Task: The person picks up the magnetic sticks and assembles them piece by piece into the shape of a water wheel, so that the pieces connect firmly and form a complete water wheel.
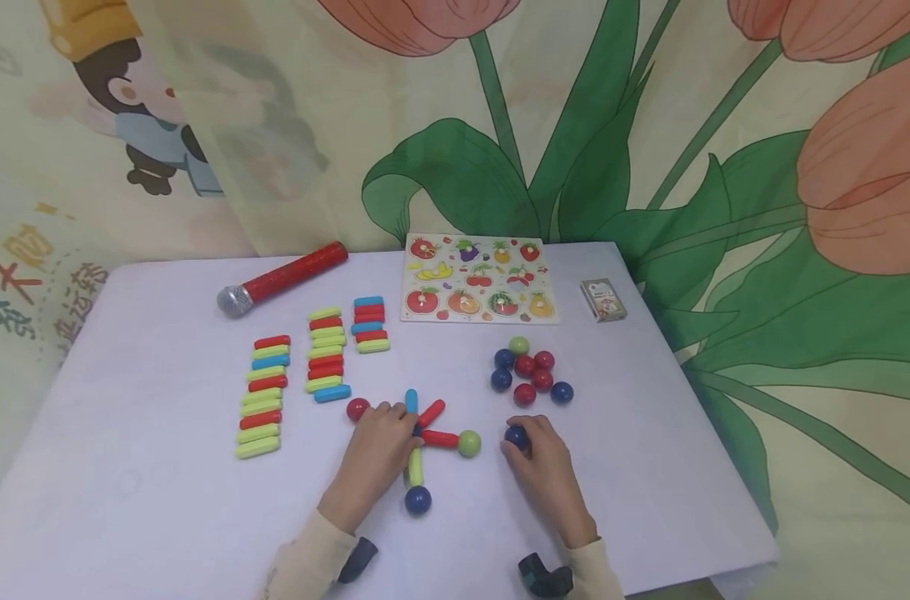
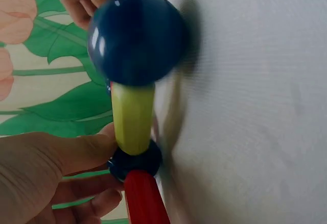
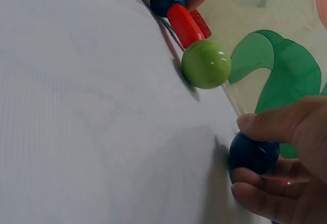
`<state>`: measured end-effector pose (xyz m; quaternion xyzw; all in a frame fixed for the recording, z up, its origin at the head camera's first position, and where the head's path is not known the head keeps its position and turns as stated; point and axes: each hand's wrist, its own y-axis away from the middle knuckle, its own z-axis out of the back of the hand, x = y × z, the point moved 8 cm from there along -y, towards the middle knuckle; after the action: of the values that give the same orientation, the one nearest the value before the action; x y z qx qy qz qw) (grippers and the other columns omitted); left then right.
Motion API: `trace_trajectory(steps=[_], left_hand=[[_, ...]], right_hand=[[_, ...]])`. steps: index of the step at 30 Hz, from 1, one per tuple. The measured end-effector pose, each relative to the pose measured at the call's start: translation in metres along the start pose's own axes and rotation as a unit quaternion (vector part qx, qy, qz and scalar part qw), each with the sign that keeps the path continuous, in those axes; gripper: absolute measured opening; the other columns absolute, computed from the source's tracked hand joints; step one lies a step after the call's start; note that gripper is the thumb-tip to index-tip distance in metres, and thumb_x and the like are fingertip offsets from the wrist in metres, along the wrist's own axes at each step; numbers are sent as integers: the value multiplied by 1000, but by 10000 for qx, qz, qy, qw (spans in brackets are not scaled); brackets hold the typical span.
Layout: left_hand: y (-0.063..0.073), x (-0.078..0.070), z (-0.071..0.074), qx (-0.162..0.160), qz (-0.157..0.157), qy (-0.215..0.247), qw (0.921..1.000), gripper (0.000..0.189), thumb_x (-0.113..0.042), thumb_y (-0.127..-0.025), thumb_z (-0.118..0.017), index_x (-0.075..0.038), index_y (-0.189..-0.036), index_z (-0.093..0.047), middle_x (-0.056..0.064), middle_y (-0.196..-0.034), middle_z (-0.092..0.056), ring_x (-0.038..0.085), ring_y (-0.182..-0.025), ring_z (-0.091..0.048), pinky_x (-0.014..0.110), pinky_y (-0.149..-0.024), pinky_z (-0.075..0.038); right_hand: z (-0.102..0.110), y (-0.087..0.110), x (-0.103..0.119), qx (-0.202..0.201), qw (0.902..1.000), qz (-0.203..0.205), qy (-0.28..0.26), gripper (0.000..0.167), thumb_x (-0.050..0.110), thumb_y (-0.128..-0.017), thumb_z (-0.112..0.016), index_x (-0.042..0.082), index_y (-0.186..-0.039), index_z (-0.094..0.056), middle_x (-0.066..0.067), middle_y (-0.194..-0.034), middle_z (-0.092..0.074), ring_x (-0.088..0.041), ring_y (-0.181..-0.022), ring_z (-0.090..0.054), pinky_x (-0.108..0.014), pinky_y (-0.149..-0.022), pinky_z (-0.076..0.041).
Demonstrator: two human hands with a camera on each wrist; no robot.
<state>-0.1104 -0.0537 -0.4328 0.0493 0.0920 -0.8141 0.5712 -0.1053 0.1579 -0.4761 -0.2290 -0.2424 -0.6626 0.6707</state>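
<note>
My left hand (image 1: 374, 450) grips the dark blue centre ball (image 2: 134, 164) of a star-shaped piece made of sticks and balls. From that centre a yellow-green stick (image 2: 134, 117) leads to a blue end ball (image 1: 417, 500). A red stick (image 1: 442, 439) ends in a green ball (image 1: 468, 443), while a blue stick (image 1: 412, 401) and another red stick (image 1: 432, 412) have bare ends. One red ball (image 1: 357, 409) shows beyond the left knuckles; its joint is hidden. To the right, my right hand (image 1: 551, 467) pinches a loose blue ball (image 3: 253, 153) between thumb and fingers.
Several loose red, blue and green balls (image 1: 524, 366) cluster beyond my right hand. Rows of coloured sticks (image 1: 326, 353) lie at left. Along the back are a red microphone (image 1: 290, 277), a fruit puzzle board (image 1: 479, 279) and a small card box (image 1: 603, 300).
</note>
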Motion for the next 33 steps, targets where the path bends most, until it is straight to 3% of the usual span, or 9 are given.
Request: trace_trajectory(steps=[3, 9, 15, 21, 26, 29, 33], left_hand=[[0, -1, -2, 255, -53, 106, 9996, 47, -28, -68, -87, -7, -107, -71, 6, -90, -68, 18, -78, -57, 31, -73, -52], [4, -5, -3, 520, -229, 583, 9967, 43, -25, -69, -87, -11, -107, -71, 1, -93, -69, 15, -83, -55, 31, -76, -50], [5, -6, -4, 511, -396, 892, 9939, 40, -22, -70, -86, -14, -107, -71, -2, -98, -69, 13, -89, -55, 30, -75, -48], [4, -7, -3, 391, -545, 944, 9933, 41, -20, -70, -86, -15, -107, -71, -3, -98, -70, 11, -84, -52, 27, -71, -47], [-2, -10, -3, 336, -586, 1148, 9911, 41, -27, -74, -83, -15, -111, -70, -2, -102, -69, 13, -90, -54, 31, -79, -50], [-8, -19, -6, 317, -765, 1179, 9896, 40, -28, -77, -81, -13, -112, -70, 0, -104, -69, 15, -92, -57, 33, -82, -52], [-15, -33, -13, 444, -955, 988, 9895, 39, -28, -76, -82, -12, -110, -71, 1, -101, -71, 14, -85, -56, 26, -75, -51]], right_hand=[[-5, -4, 6, -13, 9997, 134, -206, 34, 17, -85, -73, 11, -117, -63, -3, -106, -58, -10, -81, -52, -24, -70, -50], [-16, -11, 15, 74, 9983, 381, -444, 36, 14, -86, -72, 13, -120, -61, -2, -112, -59, -9, -84, -53, -22, -72, -51], [-21, -16, 21, 94, 9965, 644, -524, 37, 9, -86, -70, 12, -122, -61, -3, -114, -59, -10, -86, -54, -22, -73, -52], [-23, -18, 20, 61, 9971, 602, -471, 37, 9, -88, -67, 12, -124, -61, -3, -113, -59, -9, -82, -52, -20, -69, -49], [-24, -18, 17, 35, 9974, 506, -503, 42, 9, -87, -68, 10, -127, -58, -2, -101, -59, -8, -74, -49, -19, -64, -47], [-25, -16, 14, 113, 9971, 350, -664, 43, 9, -86, -69, 9, -127, -57, 0, -90, -57, -8, -70, -49, -19, -61, -47], [-25, -13, 12, 138, 9958, 376, -817, 41, 8, -83, -72, 9, -122, -60, 2, -85, -57, -7, -70, -51, -19, -62, -47]])
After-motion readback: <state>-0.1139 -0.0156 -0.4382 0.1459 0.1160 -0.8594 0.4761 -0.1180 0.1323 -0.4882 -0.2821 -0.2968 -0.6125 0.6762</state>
